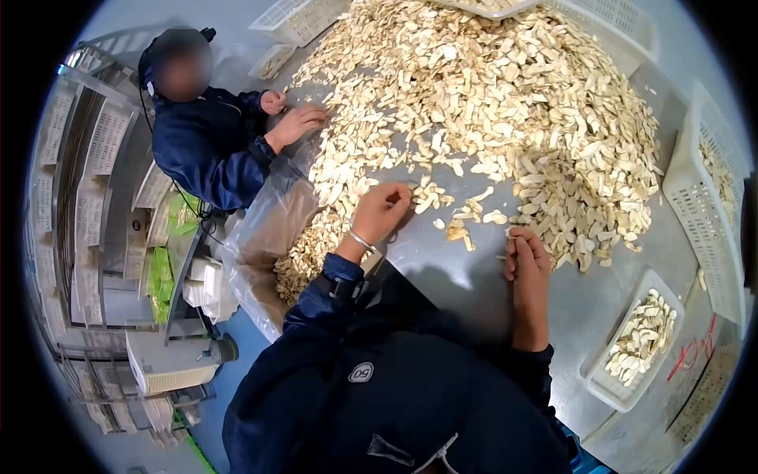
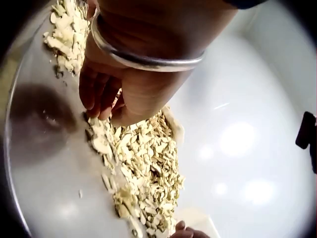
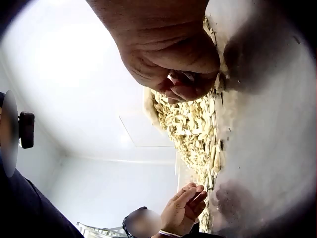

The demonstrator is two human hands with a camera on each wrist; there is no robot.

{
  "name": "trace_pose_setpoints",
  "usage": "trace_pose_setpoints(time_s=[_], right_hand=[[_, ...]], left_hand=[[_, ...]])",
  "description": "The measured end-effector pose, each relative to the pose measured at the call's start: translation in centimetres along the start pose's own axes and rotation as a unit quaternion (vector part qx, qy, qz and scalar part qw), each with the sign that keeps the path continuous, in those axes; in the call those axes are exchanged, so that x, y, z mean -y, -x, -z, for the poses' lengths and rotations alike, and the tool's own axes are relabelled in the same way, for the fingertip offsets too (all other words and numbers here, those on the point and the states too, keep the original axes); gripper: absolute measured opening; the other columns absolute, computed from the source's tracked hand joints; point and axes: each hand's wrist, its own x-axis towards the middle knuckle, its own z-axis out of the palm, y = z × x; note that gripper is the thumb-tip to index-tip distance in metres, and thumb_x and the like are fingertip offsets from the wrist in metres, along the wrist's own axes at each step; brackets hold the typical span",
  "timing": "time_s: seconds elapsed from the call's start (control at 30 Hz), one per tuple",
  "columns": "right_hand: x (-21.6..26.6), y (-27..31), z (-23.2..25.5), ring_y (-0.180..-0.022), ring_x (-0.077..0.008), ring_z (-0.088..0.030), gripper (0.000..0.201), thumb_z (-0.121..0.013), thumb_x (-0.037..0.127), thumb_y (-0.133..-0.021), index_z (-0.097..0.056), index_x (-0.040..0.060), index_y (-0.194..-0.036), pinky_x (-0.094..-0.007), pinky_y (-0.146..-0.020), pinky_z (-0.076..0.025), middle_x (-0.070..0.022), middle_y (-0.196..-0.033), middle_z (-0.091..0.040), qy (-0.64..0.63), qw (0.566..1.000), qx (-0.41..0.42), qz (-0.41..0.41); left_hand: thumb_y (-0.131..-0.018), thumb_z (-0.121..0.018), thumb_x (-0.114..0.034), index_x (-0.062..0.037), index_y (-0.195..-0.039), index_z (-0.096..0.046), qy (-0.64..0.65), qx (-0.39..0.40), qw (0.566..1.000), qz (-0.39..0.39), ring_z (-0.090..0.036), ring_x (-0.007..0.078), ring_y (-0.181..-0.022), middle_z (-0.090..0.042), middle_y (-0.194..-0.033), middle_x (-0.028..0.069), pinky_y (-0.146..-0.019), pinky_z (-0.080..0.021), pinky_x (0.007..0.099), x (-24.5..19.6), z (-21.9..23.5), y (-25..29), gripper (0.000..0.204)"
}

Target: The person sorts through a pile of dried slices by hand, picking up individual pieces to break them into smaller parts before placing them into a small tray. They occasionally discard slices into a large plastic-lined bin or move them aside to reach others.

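Pale dried slices [image 1: 466, 87], of a kind I cannot tell, form a large heap on the metal table [image 1: 446, 272]. My left hand [image 1: 383, 212] hovers by a small cluster of slices [image 1: 430, 193], its fingers loosely bent and nothing visible between them. A metal bangle [image 2: 143, 60] circles that wrist. To the right, my right hand [image 1: 529, 261] has curled fingers at the heap's near edge, a pale slice [image 1: 511, 232] at the fingertips. Between the hands lie a few loose slices [image 1: 458, 231], some browner.
A small white tray [image 1: 594, 371] of slices stands at right, beside a tall perforated basket [image 1: 695, 186]. Left of me, a plastic-lined container [image 1: 245, 257] holds more slices. Another person [image 1: 209, 142] works at the table's left side. Shelves [image 1: 103, 142] stand behind.
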Motion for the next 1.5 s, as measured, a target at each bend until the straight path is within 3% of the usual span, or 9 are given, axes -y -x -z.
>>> trace_pose_setpoints(time_s=[0.17, 0.37, 0.57, 0.7, 0.77, 0.97, 1.13, 1.27, 1.5], right_hand=[[0.2, 0.2, -0.4, -0.056, -0.0023, -0.043, 0.014, -0.057, 0.013, -0.101, -0.065, 0.0051, -0.11, -0.0194, -0.048, -0.032, 0.0042, -0.077, -0.054, 0.016, 1.0, -0.001, -0.006], [0.1, -0.1, 0.0, -0.056, -0.0016, -0.042, 0.015, -0.058, 0.013, -0.101, -0.065, 0.0049, -0.111, -0.0192, -0.048, -0.031, 0.0047, -0.076, -0.054, 0.029, 0.999, -0.002, -0.015], [0.1, 0.4, -0.1, -0.057, -0.0016, -0.043, 0.015, -0.058, 0.014, -0.101, -0.065, 0.0064, -0.112, -0.0187, -0.049, -0.032, 0.0049, -0.077, -0.055, 0.027, 0.999, 0.005, -0.019], [-0.6, -0.2, 0.5, -0.057, -0.0017, -0.044, 0.016, -0.058, 0.016, -0.101, -0.065, 0.0068, -0.112, -0.0179, -0.048, -0.032, 0.0045, -0.077, -0.056, 0.041, 0.999, 0.005, -0.008], [-0.5, -0.7, 0.6, -0.056, -0.0019, -0.045, 0.016, -0.059, 0.016, -0.101, -0.065, 0.0054, -0.112, -0.0181, -0.048, -0.033, 0.0043, -0.076, -0.055, 0.042, 0.999, 0.008, 0.008], [-0.6, -0.1, 0.4, -0.056, -0.0019, -0.043, 0.015, -0.058, 0.013, -0.101, -0.064, 0.004, -0.111, -0.0188, -0.047, -0.032, 0.0041, -0.076, -0.054, 0.042, 0.999, 0.008, 0.002], [-0.5, -0.2, 0.1, -0.055, -0.0012, -0.041, 0.015, -0.056, 0.013, -0.101, -0.064, 0.0046, -0.111, -0.0186, -0.048, -0.03, 0.0042, -0.077, -0.054, 0.04, 0.999, 0.013, 0.005], [-0.3, -0.2, 0.5, -0.057, -0.0016, -0.045, 0.016, -0.058, 0.013, -0.101, -0.064, 0.0041, -0.113, -0.0181, -0.048, -0.034, 0.0036, -0.079, -0.056, 0.029, 0.999, 0.025, -0.006], [-0.5, -0.2, 0.7, -0.057, -0.0016, -0.045, 0.015, -0.058, 0.014, -0.101, -0.065, 0.0048, -0.112, -0.0181, -0.048, -0.034, 0.004, -0.078, -0.056, 0.043, 0.999, 0.019, 0.005]], left_hand=[[-0.083, -0.073, -0.011, -0.0043, -0.104, -0.067, -0.171, -0.068, 0.969, -0.165, -0.063, 0.0283, -0.072, -0.061, -0.086, 0.0112, -0.067, -0.053, 0.0373, -2.5, -2.8, 0.4, 0.023], [-0.083, -0.069, -0.009, -0.0057, -0.103, -0.067, -0.194, -0.043, 0.976, -0.093, -0.064, 0.0302, -0.074, -0.061, -0.09, 0.0129, -0.066, -0.052, 0.0395, -3.2, -2.5, 1.1, 0.02], [-0.083, -0.068, -0.008, -0.0049, -0.099, -0.067, -0.184, -0.133, 0.971, -0.079, -0.062, 0.0322, -0.078, -0.06, -0.09, 0.0143, -0.068, -0.051, 0.0402, -3.1, -2.1, 1.6, 0.016], [-0.083, -0.07, -0.01, -0.007, -0.1, -0.064, -0.094, -0.003, 0.968, -0.233, -0.06, 0.0352, -0.094, -0.061, -0.1, 0.014, -0.08, -0.051, 0.0401, -5.2, -4.9, 1.5, 0.018], [-0.082, -0.072, -0.01, -0.0083, -0.1, -0.064, -0.084, 0.028, 0.972, -0.219, -0.059, 0.0358, -0.101, -0.061, -0.107, 0.0141, -0.083, -0.051, 0.0394, -6.0, -5.9, 1.9, 0.02], [-0.084, -0.067, -0.003, -0.0051, -0.093, -0.066, -0.038, -0.021, 0.989, -0.144, -0.064, 0.0331, -0.078, -0.065, -0.086, 0.0132, -0.068, -0.051, 0.0377, -4.5, -5.9, 1.7, 0.01], [-0.083, -0.067, -0.006, -0.0055, -0.096, -0.065, -0.113, -0.096, 0.982, -0.118, -0.061, 0.0371, -0.097, -0.065, -0.095, 0.0144, -0.084, -0.049, 0.0437, -3.7, -4.6, 1.8, 0.014], [-0.081, -0.072, -0.016, -0.0055, -0.107, -0.062, -0.118, 0.009, 0.959, -0.256, -0.052, 0.0374, -0.116, -0.057, -0.119, 0.0143, -0.099, -0.043, 0.0464, -6.1, -6.3, 2.0, 0.03], [-0.084, -0.07, -0.018, -0.0051, -0.1, -0.061, -0.232, 0.03, 0.905, -0.355, -0.053, 0.0352, -0.122, -0.058, -0.118, 0.0137, -0.101, -0.042, 0.0466, -4.1, -6.6, -1.2, 0.022]])
